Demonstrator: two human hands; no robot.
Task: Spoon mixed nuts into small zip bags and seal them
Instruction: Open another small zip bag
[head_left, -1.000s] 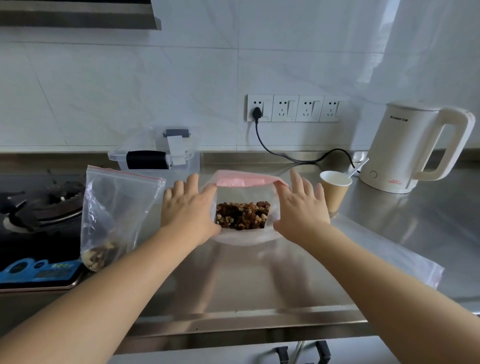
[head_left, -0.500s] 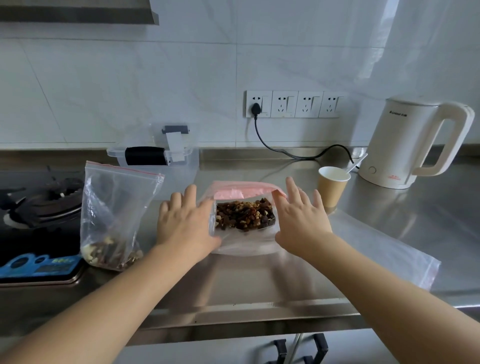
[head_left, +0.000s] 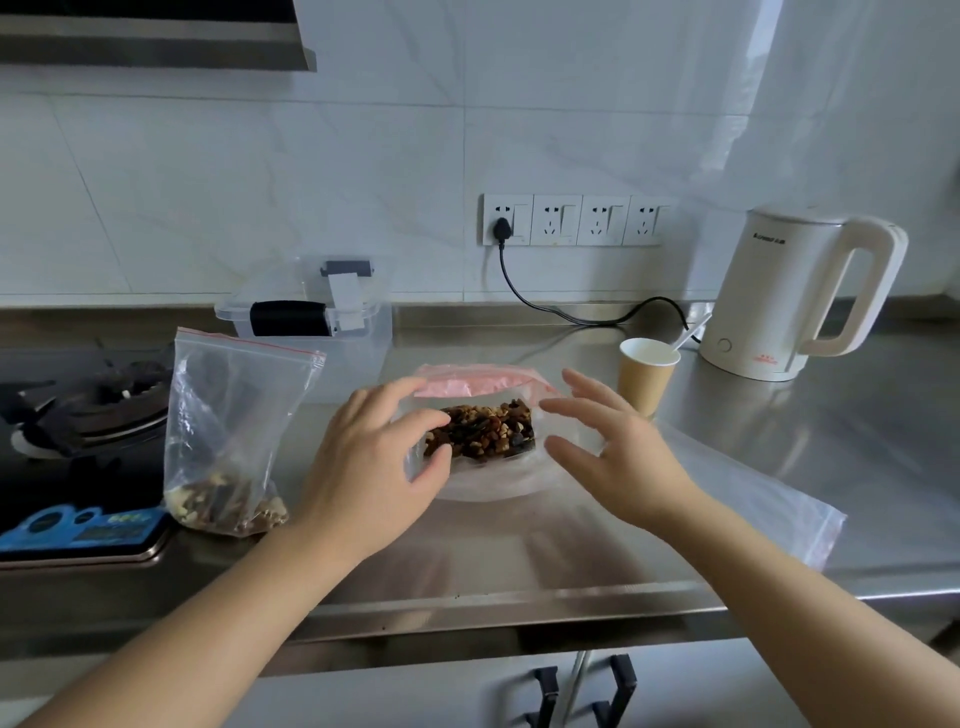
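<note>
Both hands (head_left: 374, 467) off nut bag (head_left: 480, 431)

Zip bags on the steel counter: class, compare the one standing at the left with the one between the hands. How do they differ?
1. The left bag stands upright alone; the middle bag sits between the left hand and right hand.
2. The left bag holds a thin layer of nuts; the middle bag holds a fuller heap.
3. The left bag has a thin red strip, the middle a pink band.
Both are clear plastic.

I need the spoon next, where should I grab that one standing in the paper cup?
Pinch the white spoon's handle where it sticks out above the paper cup, coming from above on the right. It leans up toward the kettle, and its bowl is hidden inside the cup.
</note>
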